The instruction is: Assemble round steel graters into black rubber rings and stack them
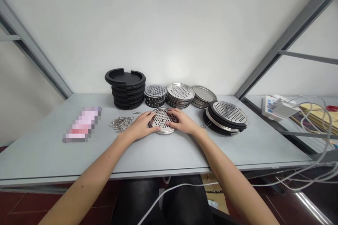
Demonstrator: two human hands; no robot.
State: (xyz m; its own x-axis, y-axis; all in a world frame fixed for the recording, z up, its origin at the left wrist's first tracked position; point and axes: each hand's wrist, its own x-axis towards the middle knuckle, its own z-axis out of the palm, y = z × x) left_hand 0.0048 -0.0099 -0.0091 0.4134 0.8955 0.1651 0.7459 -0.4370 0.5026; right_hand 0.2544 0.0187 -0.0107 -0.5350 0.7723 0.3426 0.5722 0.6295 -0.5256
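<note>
Between two hands (pixel 141 125) (pixel 182 121), one perforated disc (pixel 162 118)

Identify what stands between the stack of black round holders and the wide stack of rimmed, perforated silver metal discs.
The head view shows a low stack of smaller round perforated metal discs between the black stack and the wide silver stack.

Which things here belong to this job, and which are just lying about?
Likely the job:
perforated disc being handled
black notched trays
stacked perforated plates
plain metal dishes
wire clips
black-and-silver pile

Probably just lying about:
pink pixelated item
power strip
white cables
</note>
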